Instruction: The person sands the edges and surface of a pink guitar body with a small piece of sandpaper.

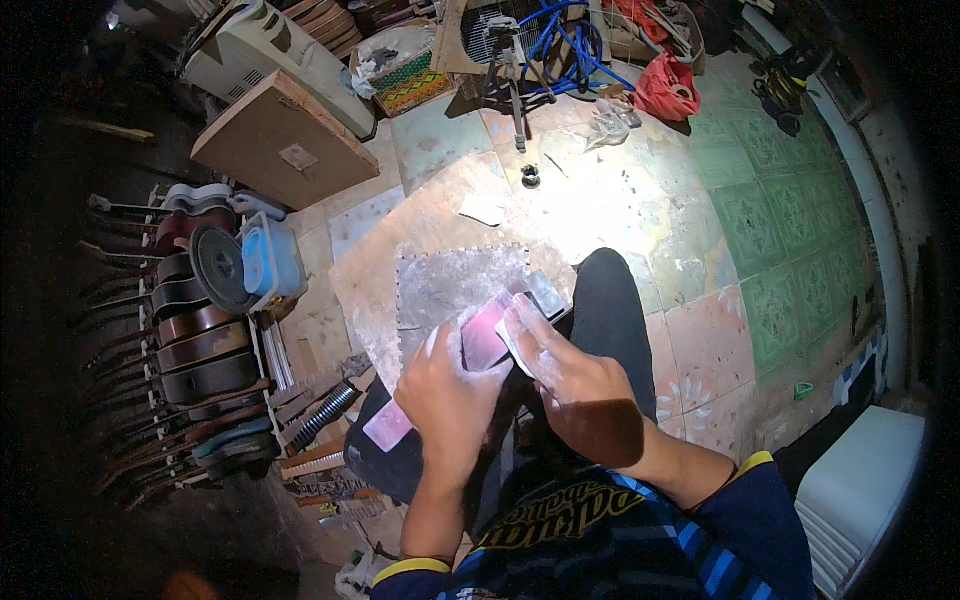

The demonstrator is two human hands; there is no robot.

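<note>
My left hand [445, 395] grips a long, dusty pink piece [487, 322] lying diagonally over my lap, its lower end poking out at the left. The piece has a darker grey part [545, 294] at its upper right end. My right hand [570, 385] is closed on a white pad [515, 340], perhaps folded paper, pressed on the pink surface. Pale powder coats my fingers. Under the work is a worn, dusty grey mat [440, 282] on a larger brownish sheet [372, 250], beside my dark-trousered right knee [605, 290].
Guitars [200, 360] stand racked along the left, with a plastic bin holding blue items [260, 265]. A board [285, 140], coiled blue hose [560, 50] and red bag [668, 90] lie at the back. A small dark pot [530, 176] sits ahead. A white plastic object [860, 500] is lower right.
</note>
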